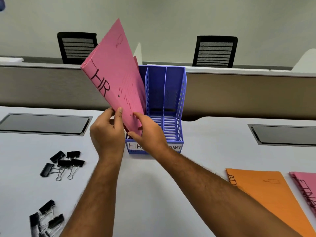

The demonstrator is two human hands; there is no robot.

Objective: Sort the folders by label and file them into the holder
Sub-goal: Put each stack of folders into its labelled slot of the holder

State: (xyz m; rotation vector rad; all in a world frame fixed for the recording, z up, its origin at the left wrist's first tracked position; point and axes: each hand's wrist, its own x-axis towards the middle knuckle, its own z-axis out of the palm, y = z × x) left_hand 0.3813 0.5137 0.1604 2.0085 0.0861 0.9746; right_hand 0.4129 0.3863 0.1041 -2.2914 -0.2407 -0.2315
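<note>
A person holds a pink HR folder point(112, 72) in both hands over a blue holder point(165, 106) on a pale desk point(153, 185). The left hand point(107, 134) pinches the folder's near bottom corner, thumb on its face and fingers behind. The right hand point(147, 132) clamps the bottom edge just beside it, thumb on top.

The folder's long axis tilts up and away to the left, its lower end already at the mouth of the leftmost slot, above the front tag marked HR point(135, 145). Both hands sit at that low end, so the top leans free. Likely next: swing the top rightward until upright, then slide it down.

An orange folder point(266, 194) and another pink folder point(307, 189) lie flat well to the right, not yet filed. The other two slots look empty.
</note>
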